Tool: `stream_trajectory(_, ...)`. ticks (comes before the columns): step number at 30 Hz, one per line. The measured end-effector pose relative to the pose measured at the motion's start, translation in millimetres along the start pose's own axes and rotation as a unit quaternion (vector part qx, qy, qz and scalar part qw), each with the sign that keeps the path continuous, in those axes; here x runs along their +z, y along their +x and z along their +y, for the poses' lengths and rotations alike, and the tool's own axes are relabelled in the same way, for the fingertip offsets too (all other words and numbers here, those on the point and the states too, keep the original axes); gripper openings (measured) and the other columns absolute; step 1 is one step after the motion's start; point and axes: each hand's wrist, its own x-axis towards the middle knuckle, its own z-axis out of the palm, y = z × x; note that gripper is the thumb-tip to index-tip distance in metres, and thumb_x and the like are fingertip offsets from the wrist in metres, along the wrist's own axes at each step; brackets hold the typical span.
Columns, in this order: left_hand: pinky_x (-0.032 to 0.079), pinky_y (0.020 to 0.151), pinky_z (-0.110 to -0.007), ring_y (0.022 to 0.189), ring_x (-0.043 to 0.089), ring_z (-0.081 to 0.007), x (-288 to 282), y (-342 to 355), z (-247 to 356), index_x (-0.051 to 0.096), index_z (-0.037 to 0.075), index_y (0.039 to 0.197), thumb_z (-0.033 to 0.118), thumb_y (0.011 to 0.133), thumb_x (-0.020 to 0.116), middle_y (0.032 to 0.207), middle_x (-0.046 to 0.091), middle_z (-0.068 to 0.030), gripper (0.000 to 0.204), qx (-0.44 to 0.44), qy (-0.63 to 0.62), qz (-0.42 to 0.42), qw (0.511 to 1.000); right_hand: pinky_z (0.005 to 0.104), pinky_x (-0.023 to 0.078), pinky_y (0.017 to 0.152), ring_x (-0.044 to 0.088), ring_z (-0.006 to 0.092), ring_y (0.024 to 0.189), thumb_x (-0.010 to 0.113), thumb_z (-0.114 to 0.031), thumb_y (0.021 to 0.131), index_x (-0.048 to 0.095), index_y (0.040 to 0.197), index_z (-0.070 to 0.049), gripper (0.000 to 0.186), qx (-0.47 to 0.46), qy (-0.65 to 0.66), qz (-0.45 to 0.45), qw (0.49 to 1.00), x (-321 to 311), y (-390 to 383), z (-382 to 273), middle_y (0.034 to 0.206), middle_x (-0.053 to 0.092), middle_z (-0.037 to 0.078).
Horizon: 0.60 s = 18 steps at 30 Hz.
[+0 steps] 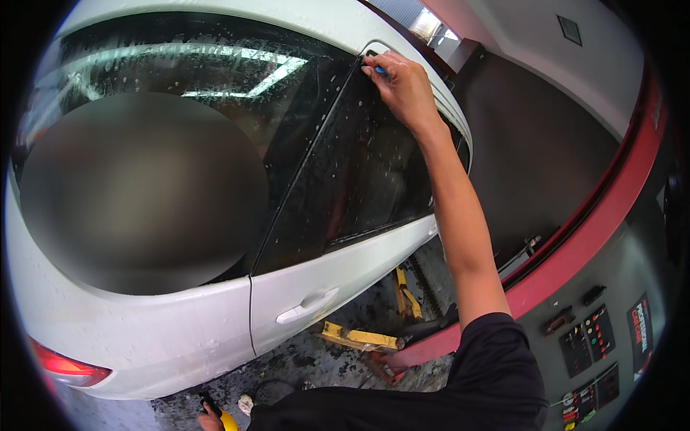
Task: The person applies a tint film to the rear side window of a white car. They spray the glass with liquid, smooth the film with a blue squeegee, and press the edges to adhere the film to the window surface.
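Note:
A wet white car (180, 337) fills the left of the view, with dark side windows (381, 172) specked with drops and foam. My right arm reaches up across it. At the top corner of the rear door frame, just under the roof edge, my right hand (406, 90) is closed on a small tool with a blue part (381, 70); the fingers hide most of it. Low at the bottom edge, below the car's side, my left hand (210, 419) is closed around a yellow-and-black handheld thing (228, 420), largely cut off, so its kind is unclear.
Yellow lift arms (363, 336) lie beneath the car, joined to a red lift post (568, 258) on the right. Tools hang on the grey wall (586, 341). A red tail light (68, 366) sits at lower left. A blurred oval covers part of the rear window.

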Motion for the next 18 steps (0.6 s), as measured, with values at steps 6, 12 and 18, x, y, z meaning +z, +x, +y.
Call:
stream_trajectory(6,0.054,0.053,-0.047,0.066,0.07,-0.0339,5,1,-14,0.028,0.013,0.162,0.03,0.104,0.05,0.079,0.072,-0.0173,0.064,-0.013,0.002,-0.035,0.999,0.0442,0.054,0.076,0.069,0.0361,0.089,0.071,-0.008,0.09,0.072,0.096,-0.003,0.008,-0.008,-0.058,0.023,0.998,5,-1,-1,0.093,0.071,0.014)
stream_trajectory(12,0.055,0.06,-0.05,0.073,0.072,-0.0352,8,8,-9,0.025,0.012,0.162,0.03,0.104,0.049,0.089,0.075,-0.0211,0.065,-0.011,-0.035,-0.113,0.993,0.0393,0.054,0.075,0.069,0.0357,0.084,0.073,-0.009,0.091,0.072,0.101,-0.002,0.012,-0.019,-0.032,-0.029,0.999,-4,5,-1,0.093,0.071,0.015)
stream_trajectory(18,0.05,0.074,-0.057,0.085,0.066,-0.0527,-36,20,18,0.068,-0.009,0.09,0.063,0.097,0.057,0.087,0.069,-0.0328,0.073,-0.306,-0.256,-0.01,0.917,0.044,0.054,0.076,0.069,0.0357,0.088,0.069,-0.006,0.088,0.069,0.097,-0.004,0.01,-0.023,-0.061,0.016,0.998,6,1,-3,0.093,0.07,0.013)
